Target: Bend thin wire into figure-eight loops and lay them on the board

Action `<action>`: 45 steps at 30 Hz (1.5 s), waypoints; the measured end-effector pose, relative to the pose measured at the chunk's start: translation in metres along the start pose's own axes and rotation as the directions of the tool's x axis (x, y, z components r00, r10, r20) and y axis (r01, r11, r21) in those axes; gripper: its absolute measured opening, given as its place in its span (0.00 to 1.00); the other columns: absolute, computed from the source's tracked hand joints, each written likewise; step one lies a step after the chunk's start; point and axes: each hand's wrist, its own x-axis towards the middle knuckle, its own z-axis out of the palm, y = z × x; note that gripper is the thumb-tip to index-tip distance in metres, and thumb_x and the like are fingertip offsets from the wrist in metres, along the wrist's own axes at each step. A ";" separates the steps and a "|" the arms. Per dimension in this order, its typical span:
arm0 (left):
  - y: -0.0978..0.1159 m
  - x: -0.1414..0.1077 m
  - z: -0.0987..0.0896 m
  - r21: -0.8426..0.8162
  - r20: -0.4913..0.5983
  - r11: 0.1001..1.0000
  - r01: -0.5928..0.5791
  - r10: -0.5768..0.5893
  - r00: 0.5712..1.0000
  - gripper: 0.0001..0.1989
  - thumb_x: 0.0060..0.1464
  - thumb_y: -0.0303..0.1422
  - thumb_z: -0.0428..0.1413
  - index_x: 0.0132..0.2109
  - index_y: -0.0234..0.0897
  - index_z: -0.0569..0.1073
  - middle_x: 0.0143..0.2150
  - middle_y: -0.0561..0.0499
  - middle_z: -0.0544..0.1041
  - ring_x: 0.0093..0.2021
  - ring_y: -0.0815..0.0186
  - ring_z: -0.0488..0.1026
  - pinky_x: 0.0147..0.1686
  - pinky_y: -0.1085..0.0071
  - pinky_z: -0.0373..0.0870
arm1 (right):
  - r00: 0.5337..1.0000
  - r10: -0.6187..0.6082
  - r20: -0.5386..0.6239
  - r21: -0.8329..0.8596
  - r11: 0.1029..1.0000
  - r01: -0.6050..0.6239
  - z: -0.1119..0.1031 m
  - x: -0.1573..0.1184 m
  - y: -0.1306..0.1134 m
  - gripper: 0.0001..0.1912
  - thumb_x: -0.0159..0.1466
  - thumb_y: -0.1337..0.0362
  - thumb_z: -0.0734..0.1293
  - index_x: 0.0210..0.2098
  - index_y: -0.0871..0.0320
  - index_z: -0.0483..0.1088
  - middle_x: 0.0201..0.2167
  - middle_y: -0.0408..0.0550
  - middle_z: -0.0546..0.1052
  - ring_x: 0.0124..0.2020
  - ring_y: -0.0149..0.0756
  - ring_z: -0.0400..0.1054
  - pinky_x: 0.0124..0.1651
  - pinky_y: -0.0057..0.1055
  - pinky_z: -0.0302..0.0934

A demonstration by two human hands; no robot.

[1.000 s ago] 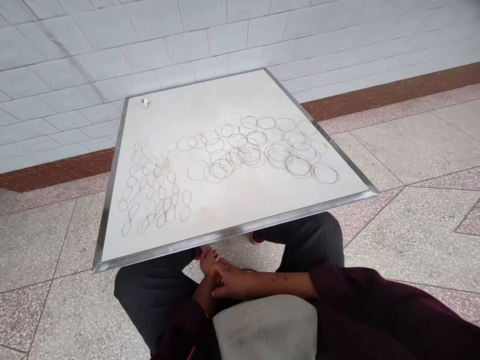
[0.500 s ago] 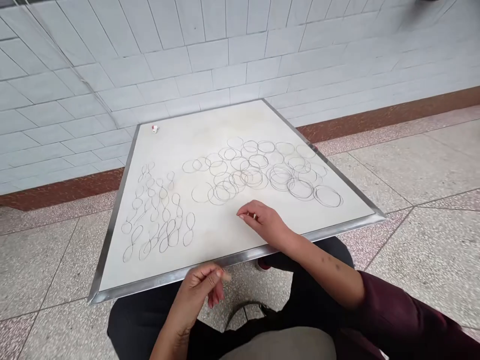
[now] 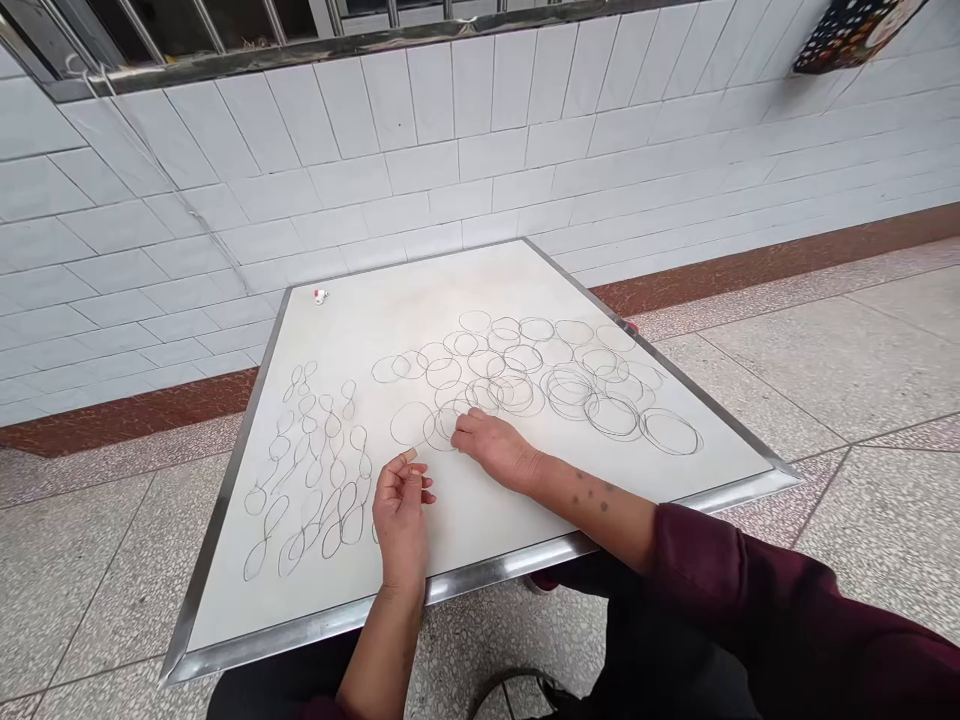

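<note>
I'm wearing black trousers (image 3: pixel 259 692) and maroon sleeves (image 3: pixel 757 590), the right one shining faintly and ending in a broad cuff (image 3: pixel 696 555). Small spots (image 3: pixel 604 506) are dotting that forearm (image 3: pixel 592 515), and a pale covering (image 3: pixel 409 455) is capping a fingertip of my left hand (image 3: pixel 401 510).

This looks like a tiled part of a home or a similar plain building, though whether it is a room, hallway or covered yard cannot be told. White tiles cover the wall (image 3: pixel 450 185), with a reddish-brown skirting (image 3: pixel 750 274) along its foot and a speckled stone-like floor (image 3: pixel 915 340) below. Upright metal bars (image 3: pixel 209 26) guard a window, a pale cord (image 3: pixel 195 212) runs down the tiles, and a dotted, patterned item (image 3: pixel 847 35) hangs at upper right.
</note>
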 end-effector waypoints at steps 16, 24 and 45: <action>0.061 0.057 0.031 0.259 0.198 0.919 -0.298 0.251 0.947 0.14 0.61 0.40 0.54 0.50 0.46 0.78 0.49 0.47 0.80 0.57 0.54 0.69 0.59 0.56 0.58 | 0.958 0.197 -0.207 0.703 0.711 0.005 -0.048 0.033 0.024 0.02 0.68 0.65 0.60 0.37 0.54 0.63 0.30 0.41 0.70 0.29 0.31 0.62 0.32 0.29 0.57; 0.056 0.088 0.055 -0.164 0.270 0.986 0.012 0.034 0.962 0.18 0.54 0.44 0.61 0.47 0.37 0.78 0.35 0.47 0.79 0.42 0.60 0.75 0.45 0.62 0.71 | 0.897 0.435 -0.081 0.975 0.223 -0.020 -0.054 0.041 0.046 0.06 0.66 0.59 0.63 0.35 0.54 0.64 0.28 0.39 0.68 0.25 0.28 0.58 0.28 0.27 0.52; 0.039 0.096 0.058 -0.377 0.276 0.887 0.265 -0.166 0.947 0.19 0.42 0.33 0.71 0.44 0.37 0.80 0.34 0.51 0.76 0.39 0.68 0.73 0.36 0.75 0.70 | 0.877 0.468 0.105 0.973 -0.231 0.007 -0.048 0.028 0.047 0.13 0.63 0.54 0.70 0.40 0.55 0.69 0.28 0.39 0.68 0.24 0.25 0.61 0.27 0.25 0.55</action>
